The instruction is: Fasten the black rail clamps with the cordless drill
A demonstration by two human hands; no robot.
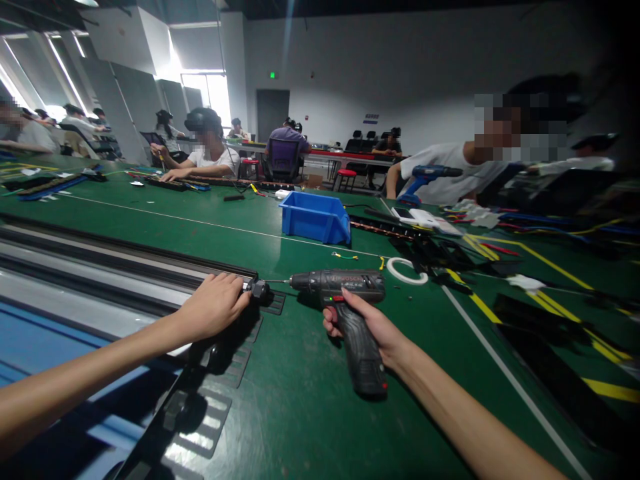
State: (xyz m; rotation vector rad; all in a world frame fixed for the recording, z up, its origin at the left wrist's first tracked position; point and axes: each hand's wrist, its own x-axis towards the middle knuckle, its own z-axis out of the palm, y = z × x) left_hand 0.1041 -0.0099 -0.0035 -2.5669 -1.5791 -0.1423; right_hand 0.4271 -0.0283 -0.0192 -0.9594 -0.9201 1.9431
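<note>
My right hand (367, 325) is wrapped round the grip of a black cordless drill (353, 285), its thumb near the top of the handle. The drill lies level, and its thin bit (279, 281) points left at the end of a long black-and-silver metal rail unit (125, 267). Whether the tip touches a screw there, I cannot tell. My left hand (217, 303) is closed over the rail unit's right end, beside a black cable gland (259, 289). Its fingertips are partly hidden. Slotted black metal brackets (200, 420) stick out along the unit's near end.
Beyond the drill stands a blue plastic bin (317, 220). A white ring (407, 271) and a short green-yellow wire (345, 256) lie on the green table (290, 413). A blue drill (425, 179) stands near a co-worker at right. Another person (213, 157) works across the table.
</note>
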